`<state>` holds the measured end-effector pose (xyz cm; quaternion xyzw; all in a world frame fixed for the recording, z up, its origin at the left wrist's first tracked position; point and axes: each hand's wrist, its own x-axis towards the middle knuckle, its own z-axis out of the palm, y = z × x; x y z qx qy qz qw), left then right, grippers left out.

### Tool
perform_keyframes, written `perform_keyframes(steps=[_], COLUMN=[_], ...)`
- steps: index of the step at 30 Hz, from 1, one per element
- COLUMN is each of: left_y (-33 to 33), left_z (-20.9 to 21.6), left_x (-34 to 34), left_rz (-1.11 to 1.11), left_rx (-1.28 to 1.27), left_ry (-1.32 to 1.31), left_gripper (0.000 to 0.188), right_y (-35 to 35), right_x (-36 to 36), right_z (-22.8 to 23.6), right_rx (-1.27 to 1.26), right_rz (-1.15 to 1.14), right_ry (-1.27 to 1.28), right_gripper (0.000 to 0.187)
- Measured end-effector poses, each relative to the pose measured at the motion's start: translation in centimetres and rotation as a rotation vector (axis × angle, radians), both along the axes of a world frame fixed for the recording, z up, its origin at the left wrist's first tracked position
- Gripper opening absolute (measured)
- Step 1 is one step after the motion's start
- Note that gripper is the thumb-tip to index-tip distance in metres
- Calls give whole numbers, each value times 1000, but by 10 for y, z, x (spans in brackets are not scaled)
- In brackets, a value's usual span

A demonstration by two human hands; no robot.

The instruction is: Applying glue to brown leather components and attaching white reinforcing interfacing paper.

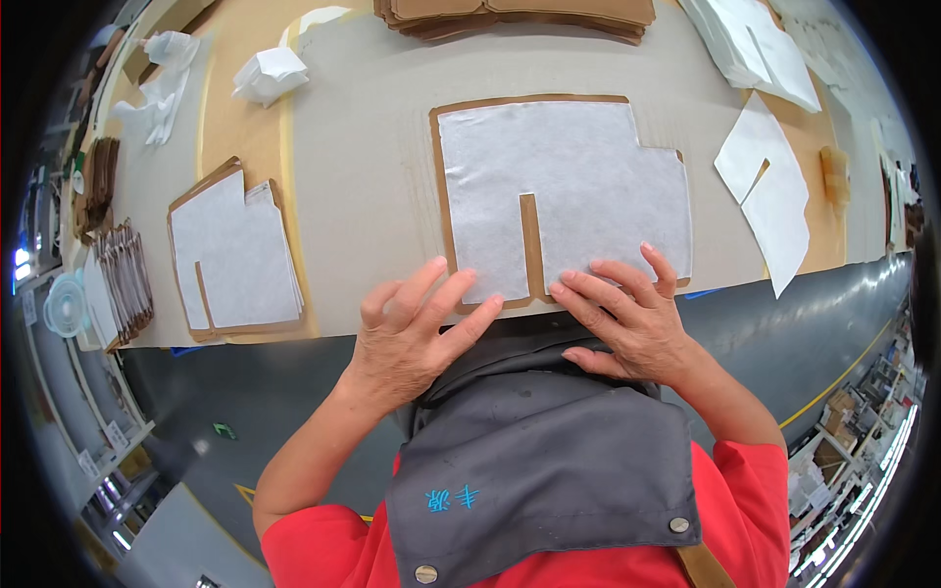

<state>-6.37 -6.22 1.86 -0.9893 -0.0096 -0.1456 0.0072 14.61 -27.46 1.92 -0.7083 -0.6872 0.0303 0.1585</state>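
Both flat, neither gripping: left hand (407, 333) and right hand (627, 309) press the white sheet (564, 191) on brown card (530, 257) at the table's (363, 196) near edge. Similar stacks (235, 255) lie left; grey floor (245, 392) shows below.

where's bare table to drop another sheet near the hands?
Free: the strip between the white sheet on brown card under both hands and the left stack; also above it, below the brown pile. The right side with loose white pieces is crowded.
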Motion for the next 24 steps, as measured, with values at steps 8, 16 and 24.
perform_keyframes(steps=[8,16,24], left_y=[-9,-2,-2], left_z=[-1,4,13], left_x=[13,12,-1], left_rz=[-18,-32,21], left_rx=[16,30,-17], left_ry=[18,28,41], left_gripper=[37,41,35], right_y=[0,-1,-7], right_x=[-1,-2,-1], right_z=[-3,-6,-3], right_rx=[27,51,61], right_rz=[-15,-17,-6], right_ry=[16,8,37], right_gripper=[63,66,61])
